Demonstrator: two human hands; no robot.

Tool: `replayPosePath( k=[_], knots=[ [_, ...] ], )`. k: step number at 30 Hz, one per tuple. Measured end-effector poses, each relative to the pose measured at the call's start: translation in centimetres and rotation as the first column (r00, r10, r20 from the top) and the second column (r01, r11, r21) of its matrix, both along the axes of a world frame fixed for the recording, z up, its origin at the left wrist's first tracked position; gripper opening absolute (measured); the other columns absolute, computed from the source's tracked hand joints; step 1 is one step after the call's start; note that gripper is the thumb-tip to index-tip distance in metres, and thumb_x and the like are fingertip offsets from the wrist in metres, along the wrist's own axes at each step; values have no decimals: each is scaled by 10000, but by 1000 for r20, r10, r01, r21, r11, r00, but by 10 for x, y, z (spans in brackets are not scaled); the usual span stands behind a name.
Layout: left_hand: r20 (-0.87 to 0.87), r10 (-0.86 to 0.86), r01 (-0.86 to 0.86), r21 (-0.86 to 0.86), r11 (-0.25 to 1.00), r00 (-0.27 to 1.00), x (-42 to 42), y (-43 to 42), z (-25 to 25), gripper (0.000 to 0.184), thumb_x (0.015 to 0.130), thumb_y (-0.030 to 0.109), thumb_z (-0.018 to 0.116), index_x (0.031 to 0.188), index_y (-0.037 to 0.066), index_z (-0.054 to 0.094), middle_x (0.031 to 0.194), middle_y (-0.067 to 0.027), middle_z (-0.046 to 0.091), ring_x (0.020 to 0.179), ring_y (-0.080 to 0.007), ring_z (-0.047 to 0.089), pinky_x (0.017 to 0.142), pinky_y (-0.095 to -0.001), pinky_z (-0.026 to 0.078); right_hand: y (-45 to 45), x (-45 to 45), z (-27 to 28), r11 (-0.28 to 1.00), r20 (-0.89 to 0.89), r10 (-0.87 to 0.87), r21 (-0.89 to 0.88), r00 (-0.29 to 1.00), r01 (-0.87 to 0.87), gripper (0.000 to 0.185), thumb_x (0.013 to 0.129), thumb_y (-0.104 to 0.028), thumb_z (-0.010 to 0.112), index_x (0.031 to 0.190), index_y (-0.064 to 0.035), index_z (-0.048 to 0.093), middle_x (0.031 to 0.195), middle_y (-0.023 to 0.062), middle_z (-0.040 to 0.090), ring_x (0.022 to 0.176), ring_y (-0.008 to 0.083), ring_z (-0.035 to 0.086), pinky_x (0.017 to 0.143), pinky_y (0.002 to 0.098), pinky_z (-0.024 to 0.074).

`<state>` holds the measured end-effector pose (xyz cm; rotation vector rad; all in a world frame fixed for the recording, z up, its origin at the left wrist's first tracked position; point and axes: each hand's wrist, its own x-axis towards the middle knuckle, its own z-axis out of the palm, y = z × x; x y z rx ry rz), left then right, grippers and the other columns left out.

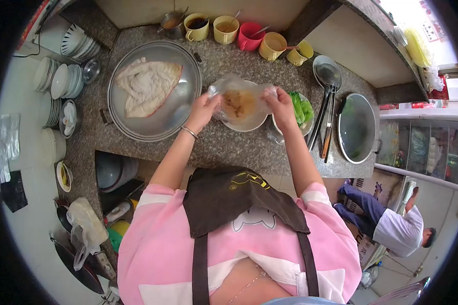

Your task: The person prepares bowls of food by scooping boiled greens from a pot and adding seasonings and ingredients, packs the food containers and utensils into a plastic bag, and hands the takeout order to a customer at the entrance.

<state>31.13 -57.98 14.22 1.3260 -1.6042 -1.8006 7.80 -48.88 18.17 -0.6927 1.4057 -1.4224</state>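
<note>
A clear plastic bag (224, 84) is stretched between my hands over a white bowl (249, 127) on the counter. Something brown (235, 103) shows through the plastic; whether it lies in the bag or in the bowl, I cannot tell. My left hand (202, 110) pinches the bag's left side, with a bracelet on that wrist. On the opposite side, the fingers of my right hand (280, 105) are closed on the plastic. Just right of that hand, green leaves (301, 108) sit in another bowl, partly hidden by my forearm.
At left, a large round metal lid (118, 124) bears a crumpled pale cloth (148, 85). Several cups, including a red cup (249, 36), line the back. A ladle and strainer (328, 76) lie beside a pot (358, 129). Another person (399, 229) stands at right.
</note>
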Motion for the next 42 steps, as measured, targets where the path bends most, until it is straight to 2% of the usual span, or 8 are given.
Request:
replayPosePath(
  k=[4, 8, 14, 23, 26, 34, 40, 42],
  knots=[
    [-456, -102, 129, 28, 991, 884, -13, 15, 35, 247, 930, 223, 523, 999, 2, 611, 925, -46, 658, 848, -99, 606, 755, -243, 479, 16, -22, -58, 988, -266, -26, 141, 964, 66, 191, 832, -89, 598, 989, 21, 586, 863, 31, 625, 782, 97, 569, 696, 243, 454],
    [-374, -48, 54, 7, 999, 926, -4, 9, 13, 271, 926, 246, 531, 1037, 6, 590, 908, -37, 645, 854, -110, 595, 729, -261, 493, 19, -25, -82, 970, -180, -118, 191, 977, 152, 202, 837, -115, 616, 998, 5, 590, 847, 15, 615, 738, 88, 552, 659, 233, 448],
    [-21, 35, -34, 58, 998, 999, 8, -4, -13, 273, 921, 258, 544, 1011, 5, 591, 842, -22, 617, 756, -111, 591, 658, -264, 496, -5, 14, 29, 1000, 228, 24, -23, 973, -19, 199, 855, -127, 609, 1019, -21, 573, 843, 2, 610, 716, 80, 558, 662, 234, 455],
    [-593, -97, 157, 50, 986, 799, -16, 20, 53, 275, 933, 221, 515, 1042, -20, 590, 941, -72, 660, 864, -127, 618, 822, -276, 477, 24, -27, -92, 964, -296, -74, 223, 952, 145, 193, 826, -97, 626, 983, 8, 587, 869, 25, 615, 721, 94, 561, 638, 247, 477],
    [-447, -73, 71, -20, 997, 892, -8, 10, 25, 291, 927, 236, 528, 1037, -27, 588, 916, -68, 654, 865, -131, 618, 804, -276, 483, 23, -35, -104, 958, -255, -86, 245, 963, 151, 195, 830, -93, 622, 995, 2, 582, 875, 28, 612, 736, 94, 563, 661, 240, 472],
    [-37, 53, -49, 101, 994, 998, 12, -10, -19, 233, 930, 197, 516, 989, -11, 602, 907, -45, 644, 803, -111, 620, 702, -244, 487, -15, 28, 53, 1000, 170, -2, -28, 985, 7, 168, 845, -83, 603, 991, -1, 582, 862, 36, 625, 763, 100, 589, 690, 229, 472],
    [-441, 96, -9, 195, 981, 892, -20, 8, 26, 256, 948, 201, 484, 1026, -27, 571, 945, -89, 642, 863, -171, 630, 786, -297, 508, 1, -12, -23, 994, -140, -4, 106, 990, 19, 235, 837, -97, 632, 1034, 10, 560, 917, 66, 630, 794, 111, 604, 733, 246, 493],
    [-603, -100, 175, 66, 982, 791, -28, 15, 52, 273, 950, 212, 478, 1042, -33, 555, 974, -108, 640, 900, -186, 625, 832, -327, 505, 15, -29, -69, 987, -178, -47, 143, 983, 73, 239, 833, -94, 635, 1033, 16, 561, 919, 73, 632, 781, 110, 605, 721, 247, 496]
  ],
)
